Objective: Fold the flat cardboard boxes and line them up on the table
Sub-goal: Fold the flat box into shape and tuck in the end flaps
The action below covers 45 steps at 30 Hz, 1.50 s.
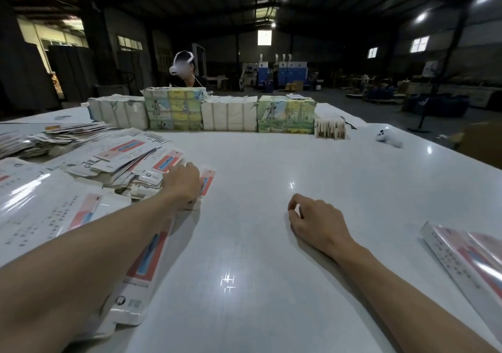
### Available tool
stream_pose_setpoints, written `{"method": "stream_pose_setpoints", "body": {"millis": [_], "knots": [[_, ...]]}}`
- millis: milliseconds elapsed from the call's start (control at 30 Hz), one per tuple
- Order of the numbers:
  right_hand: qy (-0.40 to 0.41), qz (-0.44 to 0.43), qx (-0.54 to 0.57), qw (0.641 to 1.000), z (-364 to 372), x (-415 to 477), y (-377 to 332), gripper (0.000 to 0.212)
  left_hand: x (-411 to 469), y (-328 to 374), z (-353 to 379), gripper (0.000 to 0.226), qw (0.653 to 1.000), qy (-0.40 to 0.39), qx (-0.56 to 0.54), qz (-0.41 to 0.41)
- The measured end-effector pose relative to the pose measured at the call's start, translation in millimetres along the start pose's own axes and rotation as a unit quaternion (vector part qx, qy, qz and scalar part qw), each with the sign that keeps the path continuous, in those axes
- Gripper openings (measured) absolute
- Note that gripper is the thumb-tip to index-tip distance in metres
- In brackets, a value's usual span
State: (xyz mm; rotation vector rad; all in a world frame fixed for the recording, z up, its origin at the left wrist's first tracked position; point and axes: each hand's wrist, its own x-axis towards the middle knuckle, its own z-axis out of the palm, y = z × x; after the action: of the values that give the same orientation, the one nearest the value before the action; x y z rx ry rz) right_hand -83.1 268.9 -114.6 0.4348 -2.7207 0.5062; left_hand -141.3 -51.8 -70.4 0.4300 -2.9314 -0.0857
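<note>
On the left of the table point(271, 244) lies a sprawling pile of flat boxes point(122, 157), white card printed with a pink and blue stripe, overlapping loosely at many angles. The left hand point(182, 181) reaches across it and rests at the pile's right-hand edge, back of the hand towards the camera. Its fingers are hidden beyond the knuckles, so I cannot tell whether they pinch a blank or only press on it. One flat box point(207, 178) pokes out just past the hand, and another long blank point(146, 265) lies under the forearm, running toward the near edge. This looks like the pick-up step: a fresh blank being chosen from the supply, nothing yet folded in hand. The next move probably calls for separating a single sheet from its slippery, glossy neighbours and drawing it into the bare middle of the table, where both hands can work it. The right hand point(315, 219) waits there, its heel on the surface, fingers loosely curled, thumb near the forefinger, apparently holding nothing — well placed to take the other end of the blank. At the far right edge lie the folded boxes point(467, 255), side by side and touching. The row is barely begun, so a new one would go beside them.
</note>
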Motion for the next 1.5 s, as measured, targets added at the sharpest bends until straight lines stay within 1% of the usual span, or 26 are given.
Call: {"method": "stream_pose_setpoints", "body": {"millis": [100, 200, 300, 333, 433, 467, 567, 633, 700, 733, 833, 867, 900, 933, 1000, 1067, 1100, 1133, 1200, 1267, 1300, 1367, 1433, 1467, 1500], "knots": [[-0.002, -0.006, 0.003, 1.0, 0, 0, 2, 0.013, 3, 5, -3, 0.062, 0.999, -0.005, -0.048, 0.0], [-0.004, -0.009, 0.011, 1.0, 0, -1, 3, 0.014, 8, 9, -1, 0.07, 0.998, -0.036, -0.02, -0.043], [-0.005, -0.012, 0.016, 1.0, 0, -2, 4, 0.014, 13, 8, 1, 0.081, 0.997, -0.05, -0.014, -0.056], [-0.005, -0.012, 0.016, 1.0, 1, -2, 4, 0.014, 13, 7, 1, 0.082, 0.997, -0.052, -0.021, -0.055], [-0.005, -0.012, 0.018, 1.0, 1, -1, 5, 0.013, 16, 9, -5, 0.071, 0.995, -0.086, -0.024, -0.04], [-0.004, -0.011, 0.02, 1.0, 1, -1, 5, 0.013, 16, 11, -8, 0.072, 0.994, -0.099, -0.025, -0.045], [-0.006, -0.011, 0.022, 1.0, 2, -1, 5, 0.014, 16, 18, -17, 0.087, 0.987, -0.131, -0.057, -0.075], [-0.006, -0.01, 0.024, 1.0, 1, -1, 6, 0.014, 14, 20, -22, 0.092, 0.978, -0.168, -0.08, -0.092], [-0.006, -0.009, 0.025, 1.0, 1, -1, 5, 0.014, 18, 17, -21, 0.083, 0.959, -0.213, -0.143, -0.122], [-0.006, -0.007, 0.026, 1.0, 1, -1, 5, 0.014, 18, 16, -22, 0.075, 0.951, -0.218, -0.177, -0.128], [-0.01, 0.001, 0.03, 0.999, 0, -1, 4, 0.013, 18, 16, -32, 0.054, 0.954, -0.168, -0.233, -0.085], [-0.012, 0.003, 0.033, 0.999, 0, -1, 4, 0.013, 14, 19, -37, 0.049, 0.948, -0.161, -0.268, -0.064], [-0.014, 0.005, 0.037, 0.999, -1, -1, 4, 0.012, 9, 23, -43, 0.045, 0.927, -0.168, -0.331, -0.049], [-0.017, 0.008, 0.042, 0.999, -2, -1, 4, 0.012, 3, 28, -48, 0.044, 0.89, -0.186, -0.413, -0.044], [-0.022, 0.016, 0.054, 0.998, -4, -1, 3, 0.014, -15, 40, -56, 0.046, 0.789, -0.239, -0.565, -0.04], [-0.024, 0.029, 0.072, 0.997, -6, -1, 2, 0.015, -37, 51, -59, 0.045, 0.674, -0.303, -0.674, -0.025], [-0.021, 0.035, 0.095, 0.995, -8, -1, 2, 0.016, -49, 57, -59, 0.045, 0.629, -0.327, -0.705, -0.017], [-0.013, 0.039, 0.133, 0.99, -10, -2, 2, 0.016, -62, 62, -58, 0.047, 0.598, -0.345, -0.724, -0.01], [0.017, 0.047, 0.242, 0.969, -13, -3, 2, 0.017, -87, 74, -50, 0.057, 0.562, -0.361, -0.744, -0.003], [0.052, 0.055, 0.33, 0.941, -17, -3, 3, 0.017, -109, 88, -35, 0.062, 0.541, -0.368, -0.756, -0.002], [0.065, 0.056, 0.359, 0.929, -19, -4, 3, 0.016, -119, 94, -27, 0.062, 0.531, -0.374, -0.76, -0.003], [0.091, 0.05, 0.386, 0.916, -20, -4, 4, 0.014, -136, 103, -13, 0.053, 0.512, -0.393, -0.764, 0.005], [0.113, 0.036, 0.378, 0.918, -18, -3, 5, 0.018, -147, 106, 0, 0.048, 0.509, -0.408, -0.758, 0.007], [0.121, 0.026, 0.368, 0.922, -18, -2, 5, 0.021, -152, 106, 4, 0.051, 0.514, -0.414, -0.751, 0.011], [0.128, 0.011, 0.357, 0.925, -18, -1, 4, 0.025, -155, 107, 7, 0.056, 0.528, -0.417, -0.74, 0.023]]}}
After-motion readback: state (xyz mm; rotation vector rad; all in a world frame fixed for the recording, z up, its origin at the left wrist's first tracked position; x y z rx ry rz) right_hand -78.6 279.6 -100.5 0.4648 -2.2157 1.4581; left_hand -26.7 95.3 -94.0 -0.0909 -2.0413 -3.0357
